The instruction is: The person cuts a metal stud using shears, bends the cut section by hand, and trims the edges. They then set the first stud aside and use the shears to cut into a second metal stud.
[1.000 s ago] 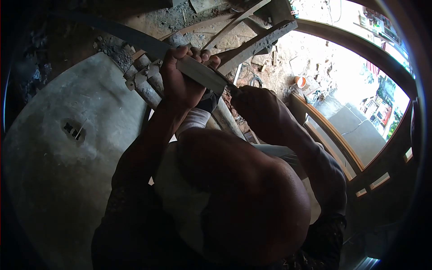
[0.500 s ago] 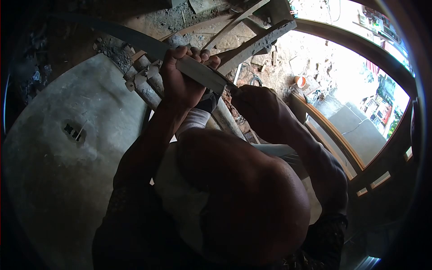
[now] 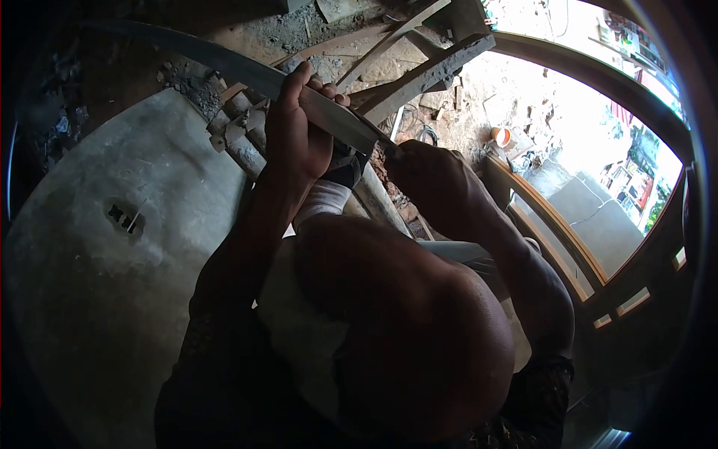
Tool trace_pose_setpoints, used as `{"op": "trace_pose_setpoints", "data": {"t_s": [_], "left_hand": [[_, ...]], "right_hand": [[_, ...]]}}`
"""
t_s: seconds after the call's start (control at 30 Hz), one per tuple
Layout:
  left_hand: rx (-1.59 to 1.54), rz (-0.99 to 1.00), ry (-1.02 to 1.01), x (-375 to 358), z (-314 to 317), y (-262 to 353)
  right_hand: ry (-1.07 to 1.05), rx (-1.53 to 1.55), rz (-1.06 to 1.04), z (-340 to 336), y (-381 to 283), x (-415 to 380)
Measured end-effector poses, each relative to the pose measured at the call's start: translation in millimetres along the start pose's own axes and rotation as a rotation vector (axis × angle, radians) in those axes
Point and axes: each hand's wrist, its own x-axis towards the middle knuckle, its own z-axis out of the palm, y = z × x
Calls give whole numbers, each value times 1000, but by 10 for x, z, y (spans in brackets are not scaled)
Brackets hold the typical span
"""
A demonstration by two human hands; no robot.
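Note:
A long, flat, pale strip, wood-like (image 3: 239,72), runs from the dark upper left down to the middle of the head view. My left hand (image 3: 299,142) is wrapped around it from beneath, thumb on the near side and fingertips over the far edge. My right hand (image 3: 432,179) is closed in a fist at the strip's near end. A short dark tool (image 3: 384,144) pokes out of that fist against the end of the strip; its kind is hidden by the fingers. My bent knee (image 3: 419,292) and a foot in a white sock (image 3: 325,198) lie below.
A rough beam (image 3: 434,75) slants just beyond my hands. Round poles (image 3: 245,148) and rubble lie around my foot. At left is a grey wall (image 3: 82,187) with a socket hole (image 3: 122,217). A wooden frame (image 3: 557,217) and an orange bucket (image 3: 500,137) are at right.
My left hand has shifted slightly, its thumb straighter and raised along the strip. The strip has tilted a little. My right hand stays nearly in place at the end.

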Motion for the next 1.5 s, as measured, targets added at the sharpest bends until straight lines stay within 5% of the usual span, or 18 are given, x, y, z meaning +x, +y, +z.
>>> {"op": "trace_pose_setpoints", "data": {"t_s": [0.13, 0.33, 0.63, 0.93, 1.03, 1.1, 1.4, 1.5], "left_hand": [[20, 6, -4, 1, -12, -24], [52, -25, -10, 38, -29, -40], [65, -40, -25, 23, -28, -25], [54, -48, -56, 71, -81, -40], [42, -44, -68, 82, -82, -33], [39, -51, -52, 37, -38, 11], [-226, -145, -228, 45, -71, 108], [-235, -126, -250, 10, -37, 138]], "right_hand": [[-65, 91, 101, -104, -118, -10], [-49, 63, -10, -82, -36, 8], [-117, 93, 195, -113, -178, 38], [-111, 48, 31, -88, -5, 38], [-56, -49, -191, -166, 24, 7], [-357, 614, 360, -301, -13, -22], [-486, 311, 149, -471, 76, -39], [-509, 375, 244, -501, -53, 97]]}}
